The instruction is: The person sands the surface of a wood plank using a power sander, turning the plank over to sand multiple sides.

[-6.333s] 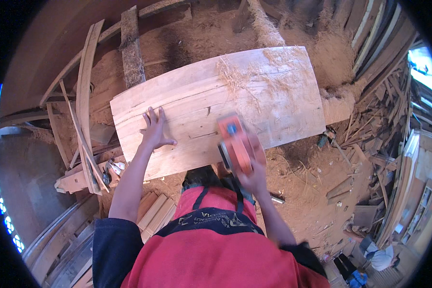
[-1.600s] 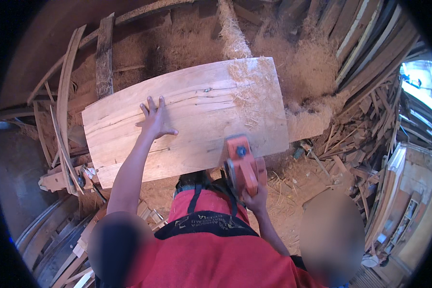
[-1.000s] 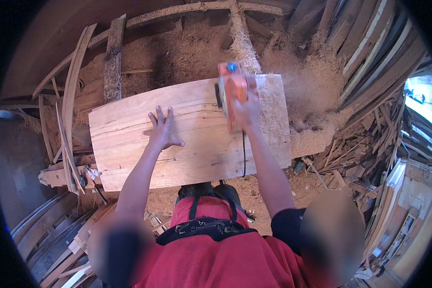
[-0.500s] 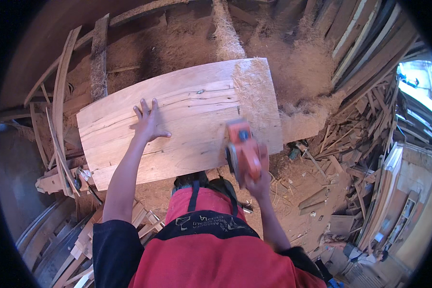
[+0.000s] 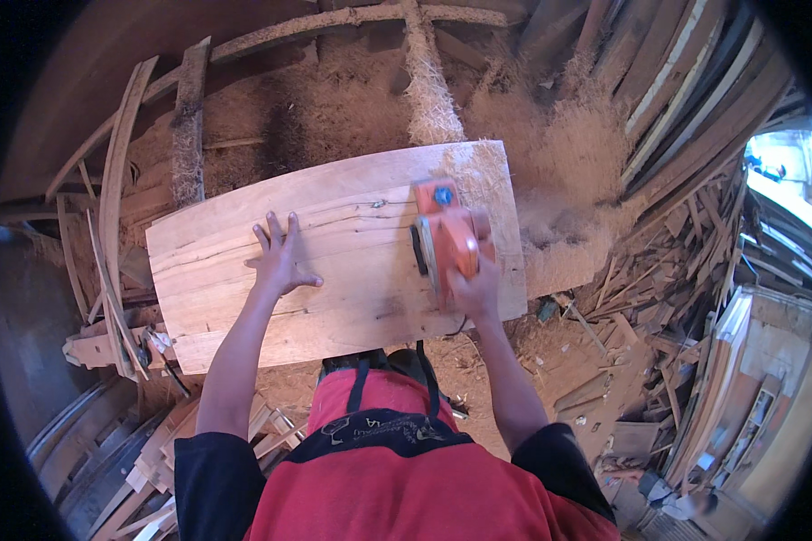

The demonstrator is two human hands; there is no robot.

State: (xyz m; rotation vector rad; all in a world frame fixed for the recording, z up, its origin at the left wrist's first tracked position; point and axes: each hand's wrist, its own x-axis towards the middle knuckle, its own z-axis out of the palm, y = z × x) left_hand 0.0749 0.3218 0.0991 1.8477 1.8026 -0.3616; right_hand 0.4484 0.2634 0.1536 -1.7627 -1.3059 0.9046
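A wide wooden board (image 5: 334, 261) with dark cracks in its grain lies across in front of me. My left hand (image 5: 282, 261) rests flat on its left half, fingers spread. On the right part of the board sits a red-orange electric planer (image 5: 444, 236) with a blue knob at its far end. My right hand (image 5: 475, 287) is wrapped round the planer's rear handle. Pale wood shavings (image 5: 483, 169) cover the board's far right corner, and some spray out to the right of the tool.
Shaving-covered beams (image 5: 433, 95) stand beyond the board. Long planks (image 5: 695, 108) lean at the far right, above a heap of wood scraps (image 5: 663, 288). Thin slats (image 5: 117, 198) rise at the left, and offcuts (image 5: 167, 451) lie at the lower left.
The planer in my right hand has moved away from me along the board. My left hand stays in its spot on the wood. The board appears slightly lower in view.
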